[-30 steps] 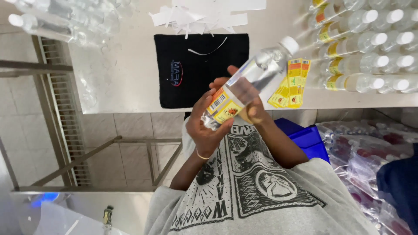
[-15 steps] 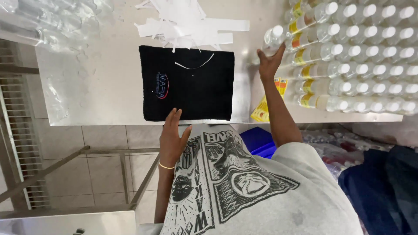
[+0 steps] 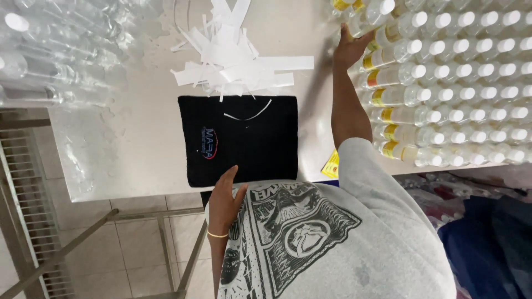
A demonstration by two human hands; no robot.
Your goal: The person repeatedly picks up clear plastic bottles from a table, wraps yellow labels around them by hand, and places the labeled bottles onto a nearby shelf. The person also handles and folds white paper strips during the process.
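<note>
right hand [image 3: 350,47] reached farther; steel table [image 3: 138,138], tiled floor [image 3: 138,238].

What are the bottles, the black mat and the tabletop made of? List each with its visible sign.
Bottles: clear plastic, probably; see-through bodies, white caps.
Black mat: fabric, seemingly; matte, stitched-looking emblem.
Tabletop: likely brushed metal; pale dull sheen with soft reflections.
</note>
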